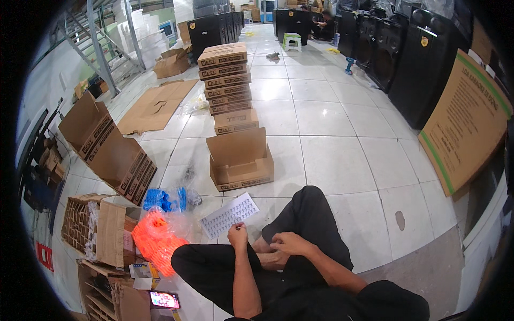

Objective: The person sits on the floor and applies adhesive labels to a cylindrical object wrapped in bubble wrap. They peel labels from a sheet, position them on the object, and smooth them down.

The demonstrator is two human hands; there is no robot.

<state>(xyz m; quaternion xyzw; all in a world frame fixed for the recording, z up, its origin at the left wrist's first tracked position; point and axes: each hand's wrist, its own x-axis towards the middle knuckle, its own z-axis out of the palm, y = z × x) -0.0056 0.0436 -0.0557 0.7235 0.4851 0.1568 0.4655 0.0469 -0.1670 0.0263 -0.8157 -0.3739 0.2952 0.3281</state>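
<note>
Head view showed the left hand (237, 235), fingers curled, near a white rectangular printed paper sheet (229, 215); the right hand (290, 243) bent loosely. Whether either gripped anything was unclear.

Right side: row of black speaker cabinets (423, 69) on white tiled floor (332, 160); blue cordless drill (349, 65) near them. Nearer right: green-edged brown cardboard panel (468, 120), tilted. Far middle: green-and-white plastic stool (292, 41). Left: flattened cardboard sheet (152, 107); metal staircase (85, 43) beyond. Near left: smartphone (164, 299), screen lit.
</note>
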